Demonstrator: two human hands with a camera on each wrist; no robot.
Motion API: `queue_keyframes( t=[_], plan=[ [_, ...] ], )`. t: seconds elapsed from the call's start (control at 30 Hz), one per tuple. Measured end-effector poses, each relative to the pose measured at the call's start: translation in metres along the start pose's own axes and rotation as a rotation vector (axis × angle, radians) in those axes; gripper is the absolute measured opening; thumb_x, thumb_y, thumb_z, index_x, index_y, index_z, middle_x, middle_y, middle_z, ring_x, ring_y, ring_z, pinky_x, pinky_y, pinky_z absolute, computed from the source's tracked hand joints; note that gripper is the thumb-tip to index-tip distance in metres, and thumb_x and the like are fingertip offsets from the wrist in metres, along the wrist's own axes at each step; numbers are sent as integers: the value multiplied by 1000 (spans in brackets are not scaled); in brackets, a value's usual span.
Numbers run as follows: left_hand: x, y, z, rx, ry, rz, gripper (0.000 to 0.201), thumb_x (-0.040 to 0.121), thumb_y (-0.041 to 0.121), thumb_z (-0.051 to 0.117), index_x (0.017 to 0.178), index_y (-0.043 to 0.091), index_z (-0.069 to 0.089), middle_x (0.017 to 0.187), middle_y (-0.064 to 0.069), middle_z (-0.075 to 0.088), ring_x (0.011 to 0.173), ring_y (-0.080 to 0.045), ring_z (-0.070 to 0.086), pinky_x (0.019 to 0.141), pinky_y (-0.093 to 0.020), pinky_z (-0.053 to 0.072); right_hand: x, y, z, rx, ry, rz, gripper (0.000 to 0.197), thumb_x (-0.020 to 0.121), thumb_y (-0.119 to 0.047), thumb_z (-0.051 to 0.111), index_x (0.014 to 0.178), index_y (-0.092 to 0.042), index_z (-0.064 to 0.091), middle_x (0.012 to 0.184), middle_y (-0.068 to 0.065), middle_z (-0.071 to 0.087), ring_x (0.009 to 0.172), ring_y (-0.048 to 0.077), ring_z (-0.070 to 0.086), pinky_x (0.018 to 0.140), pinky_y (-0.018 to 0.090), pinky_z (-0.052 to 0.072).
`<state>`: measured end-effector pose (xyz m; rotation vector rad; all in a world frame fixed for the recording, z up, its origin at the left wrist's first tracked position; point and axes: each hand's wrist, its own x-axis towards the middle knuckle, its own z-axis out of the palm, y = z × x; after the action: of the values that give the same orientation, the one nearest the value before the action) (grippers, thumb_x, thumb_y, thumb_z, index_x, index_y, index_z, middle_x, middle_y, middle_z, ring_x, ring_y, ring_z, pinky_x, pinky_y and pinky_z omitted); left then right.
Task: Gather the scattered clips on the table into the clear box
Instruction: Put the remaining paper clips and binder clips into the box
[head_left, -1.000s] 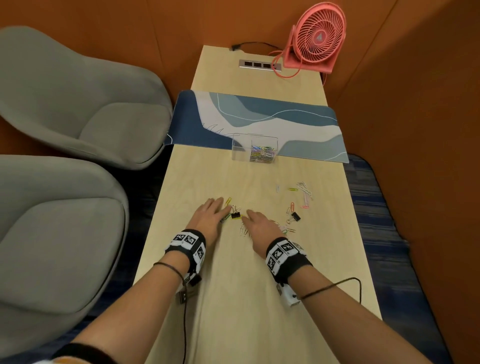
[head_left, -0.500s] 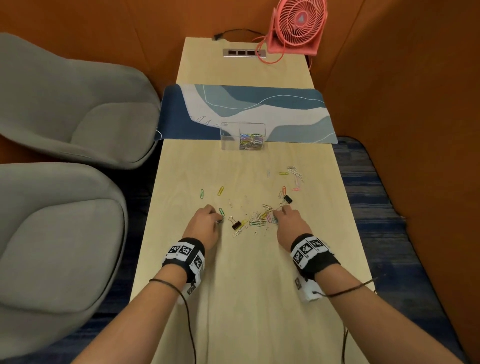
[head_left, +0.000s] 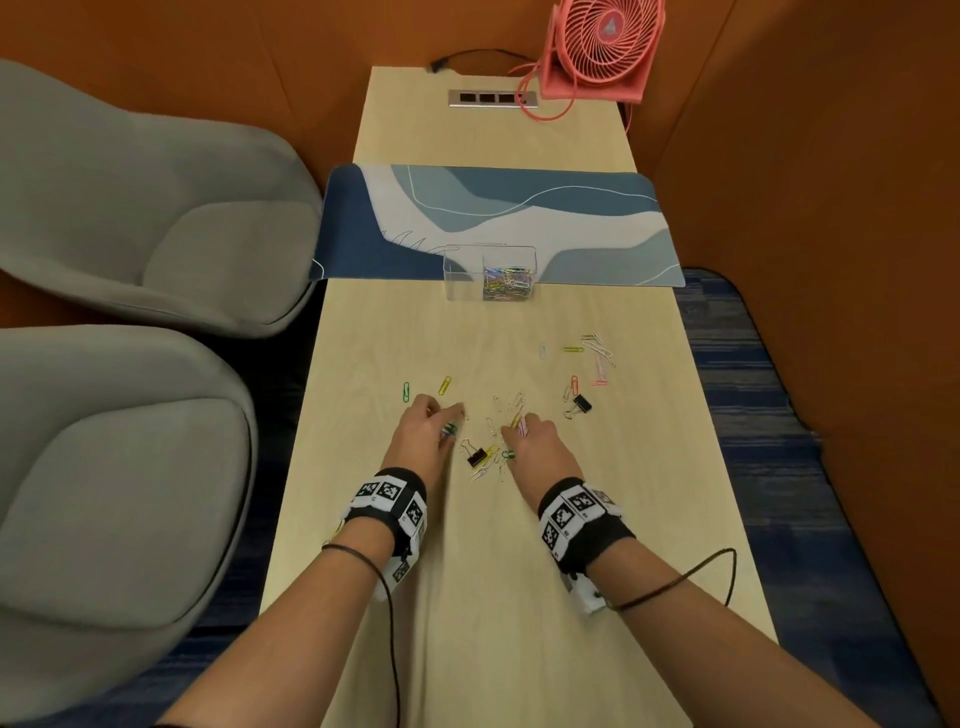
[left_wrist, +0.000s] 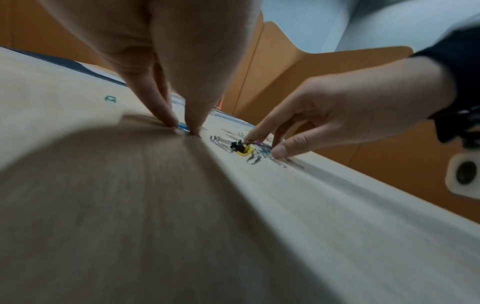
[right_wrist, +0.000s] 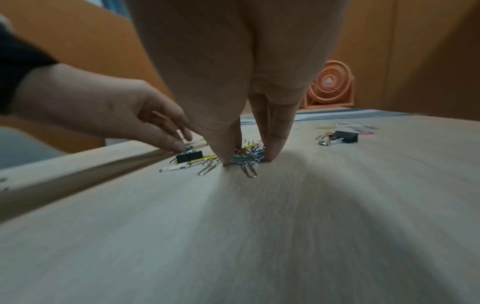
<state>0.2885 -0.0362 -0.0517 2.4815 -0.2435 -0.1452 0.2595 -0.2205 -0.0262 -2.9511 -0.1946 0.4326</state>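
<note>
Both hands are set fingertips-down on the wooden table (head_left: 519, 597), near its middle. The left hand (head_left: 423, 441) is closed into a pinch: thumb and fingers are pressed together on a small green-blue paper clip (left_wrist: 183, 126) lying against the tabletop. The right hand (head_left: 537, 449) is pinched over a mixed bunch of paper clips (right_wrist: 248, 156); thumb and fingers are planted on either side of the bunch, with clips caught between them. A black binder clip (head_left: 476, 455) sits between the two hands, just beside loose silver and yellow clips. A second black binder clip (head_left: 581, 402) is seen to the right of the right hand, apart from it. Single green (head_left: 406, 391) and yellow (head_left: 444, 385) clips are left beyond the left hand; a looser scatter of clips (head_left: 597, 353) lies further out on the right. The clear box (head_left: 462, 273) is placed at the near edge of the blue desk mat (head_left: 519, 208), well apart from both hands; coloured clips are already piled in its right part. A pink fan (head_left: 602, 49) stands at the far end.
</note>
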Motion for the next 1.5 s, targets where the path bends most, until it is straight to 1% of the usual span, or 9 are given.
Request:
queue_keyframes(
  t=[0.27, 0.5, 0.67, 0.77, 0.93, 1.07, 1.23, 1.33, 1.5],
  plan=[
    [-9, -8, -12, 379, -169, 209, 56, 80, 14, 56, 136, 16, 51, 137, -9, 49, 118, -31, 47, 93, -41, 49, 7, 3, -7, -99, -12, -137, 36, 88, 14, 41, 116, -1, 59, 123, 16, 52, 110, 27, 50, 87, 32, 47],
    [-1, -15, -11, 187, -28, 145, 22, 83, 2, 68, 104, 7, 72, 108, -12, 65, 94, -31, 61, 83, -35, 52, 18, 4, -18, -69, -98, -114, 27, 91, 8, 44, 107, -1, 64, 103, 14, 59, 97, 28, 59, 80, 31, 47],
    [17, -6, -19, 101, -69, 98, 15, 82, -1, 65, 90, 10, 71, 93, -5, 64, 85, -25, 60, 80, -38, 52, 26, 21, -19, 234, -18, 62, 24, 87, -1, 53, 93, -9, 76, 93, 7, 72, 85, 21, 66, 82, 24, 53],
    [25, -5, -21, 137, -119, 131, 32, 84, -4, 61, 112, 10, 68, 96, -12, 61, 84, -29, 60, 77, -35, 52, 28, 32, -25, 469, 34, 160, 11, 83, -9, 68, 86, -11, 79, 87, 0, 75, 82, 11, 66, 87, 17, 49],
    [34, -5, -24, 182, -246, 29, 20, 92, 12, 59, 107, 10, 72, 113, -10, 58, 99, -28, 59, 86, -31, 46, 28, 50, -31, 799, 55, 310, 11, 72, -14, 81, 83, -18, 78, 77, -6, 73, 70, 0, 65, 65, -1, 44],
    [46, -4, -32, 146, -311, 21, 11, 85, 13, 71, 92, 9, 77, 98, -10, 65, 91, -29, 64, 85, -36, 49, 28, 57, -32, 1026, 69, 352, 13, 69, -12, 84, 79, -19, 79, 74, -2, 75, 70, 12, 72, 77, 19, 57],
    [67, 6, -41, 258, -517, 5, 17, 89, 15, 65, 102, 10, 74, 104, -4, 71, 97, -21, 64, 82, -21, 45, 34, 57, -40, 1334, 59, 389, 17, 70, -4, 82, 86, -6, 77, 86, 14, 75, 80, 26, 73, 82, 31, 58],
    [81, 8, -49, 196, -447, 13, 15, 87, 17, 69, 98, 10, 75, 100, -4, 72, 93, -17, 65, 84, -20, 47, 44, 56, -59, 1478, 79, 384, 20, 72, 0, 80, 91, 1, 74, 92, 21, 73, 82, 26, 73, 80, 28, 57],
    [124, 32, -74, -89, -62, 50, 14, 83, 20, 75, 91, 9, 76, 85, -4, 74, 78, -16, 67, 81, -25, 53, 80, 61, -103, 1582, 192, 311, 20, 74, 5, 76, 93, 5, 72, 92, 20, 73, 81, 25, 71, 73, 22, 57]
  ],
)
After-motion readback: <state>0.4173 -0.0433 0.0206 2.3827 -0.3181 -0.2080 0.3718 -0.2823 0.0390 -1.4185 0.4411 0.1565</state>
